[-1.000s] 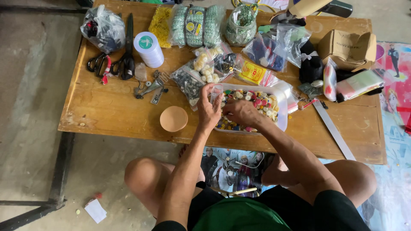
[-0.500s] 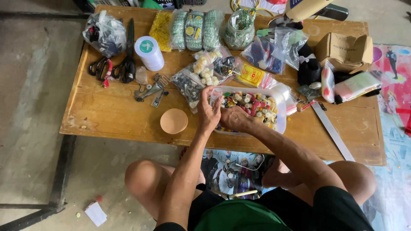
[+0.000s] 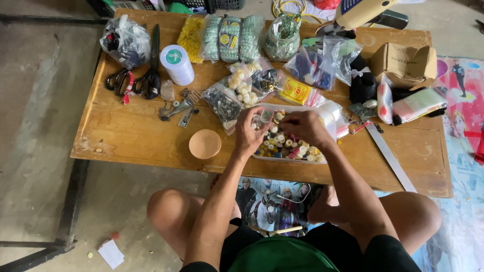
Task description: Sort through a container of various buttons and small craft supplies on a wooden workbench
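Soft, even daylight fell across the wooden table [image 3: 126,136], bright without harshness. Shadows stayed faint under the hands. Plastic bags [image 3: 307,65] caught small glints. The view was sharp mid-frame, slightly bowed and softer toward the edges.

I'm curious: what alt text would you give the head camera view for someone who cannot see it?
Seen from above, a seated person's left hand and right hand reach into a clear plastic tray of small colourful buttons on a low wooden table. Around it lie bags of buttons, black scissors, a white tape roll, a cardboard box and a metal ruler.
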